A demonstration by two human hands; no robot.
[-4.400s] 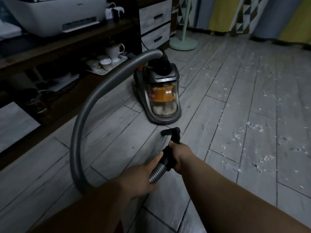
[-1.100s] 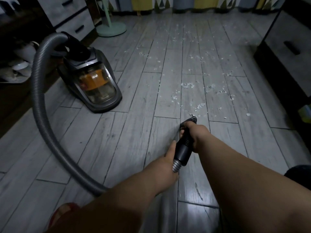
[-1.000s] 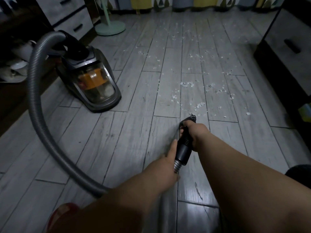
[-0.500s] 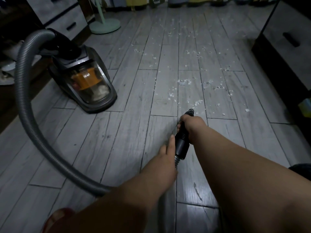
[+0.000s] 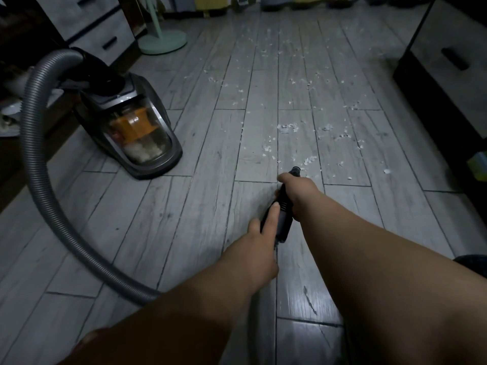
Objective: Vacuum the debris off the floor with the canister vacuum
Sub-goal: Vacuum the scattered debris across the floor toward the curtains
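Arms reach forward; right hand (image 5: 299,192) grips hose handle (image 5: 284,223); left hand (image 5: 257,250) holds its rear, forefinger straight.

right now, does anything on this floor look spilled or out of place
Yes: white scraps are strewn across the grey plank floor, thickest just beyond the black nozzle the right hand grips. The canister vacuum sits upright; nothing looks damaged.

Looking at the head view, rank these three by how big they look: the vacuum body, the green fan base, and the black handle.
1. vacuum body, clearly the largest.
2. green fan base and black handle: these look about alike. The handle is nearer and partly covered, so I won't rank them.
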